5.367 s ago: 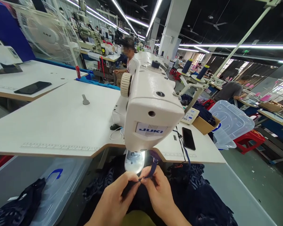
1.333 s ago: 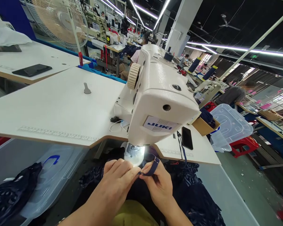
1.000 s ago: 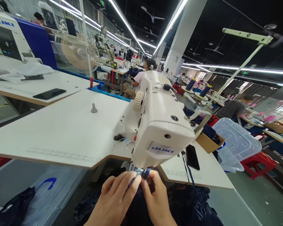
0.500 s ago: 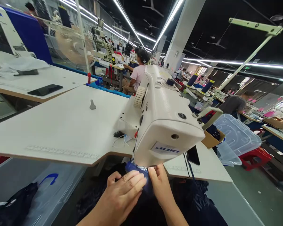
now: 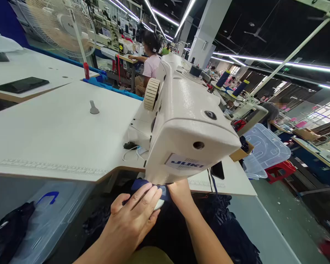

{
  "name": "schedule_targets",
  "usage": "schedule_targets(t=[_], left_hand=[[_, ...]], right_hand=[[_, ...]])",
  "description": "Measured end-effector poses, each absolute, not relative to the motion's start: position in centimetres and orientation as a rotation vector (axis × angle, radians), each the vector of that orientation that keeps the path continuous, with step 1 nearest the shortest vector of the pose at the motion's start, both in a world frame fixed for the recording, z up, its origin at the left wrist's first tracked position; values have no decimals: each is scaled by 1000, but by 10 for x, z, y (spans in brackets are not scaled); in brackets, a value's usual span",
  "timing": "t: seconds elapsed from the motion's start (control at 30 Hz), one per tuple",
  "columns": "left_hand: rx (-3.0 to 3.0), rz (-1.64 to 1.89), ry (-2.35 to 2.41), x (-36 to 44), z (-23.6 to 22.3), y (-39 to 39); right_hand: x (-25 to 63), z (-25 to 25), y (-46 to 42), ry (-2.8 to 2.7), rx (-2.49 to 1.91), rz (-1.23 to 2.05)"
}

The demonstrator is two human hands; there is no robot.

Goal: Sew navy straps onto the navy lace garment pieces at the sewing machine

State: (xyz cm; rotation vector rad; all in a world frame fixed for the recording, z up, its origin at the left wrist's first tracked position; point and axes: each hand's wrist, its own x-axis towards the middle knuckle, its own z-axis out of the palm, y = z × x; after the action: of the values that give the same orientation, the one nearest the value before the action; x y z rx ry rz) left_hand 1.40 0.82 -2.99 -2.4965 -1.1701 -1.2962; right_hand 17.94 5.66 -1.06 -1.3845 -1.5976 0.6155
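A white JUKI sewing machine (image 5: 187, 121) stands on a white table (image 5: 57, 135), its head pointing at me. Navy blue fabric (image 5: 143, 184) lies under the machine's head and spills down in front of me. My left hand (image 5: 132, 220) rests flat on the fabric, fingers stretched out and pressing it just below the head. My right hand (image 5: 180, 192) reaches under the head beside it; its fingers are hidden by the machine.
A clear plastic bin (image 5: 38, 220) with dark cloth sits low on the left. A black phone (image 5: 217, 170) lies on the table right of the machine. Thread cones (image 5: 222, 79), a clear tub (image 5: 266, 146), a fan (image 5: 60, 25) and other seated workers fill the background.
Both hands pinched a navy strap below the machine head, then moved up under it. Now my left hand lies flat on the fabric and my right hand's fingers are out of sight.
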Motion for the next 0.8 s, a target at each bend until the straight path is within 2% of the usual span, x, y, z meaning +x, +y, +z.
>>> schedule_targets(t=[0.2,0.47,0.8], left_hand=[[-2425,-1382,-1289,21,-22,5],[-2427,-1316,-1289,23,-21,5],[-2421,-1310,-1272,23,-22,6]], right_hand=[[178,-10,62,-1598,-1261,647],[178,-14,64,-1644,-1232,601],[180,-18,62,-1599,-1322,575]])
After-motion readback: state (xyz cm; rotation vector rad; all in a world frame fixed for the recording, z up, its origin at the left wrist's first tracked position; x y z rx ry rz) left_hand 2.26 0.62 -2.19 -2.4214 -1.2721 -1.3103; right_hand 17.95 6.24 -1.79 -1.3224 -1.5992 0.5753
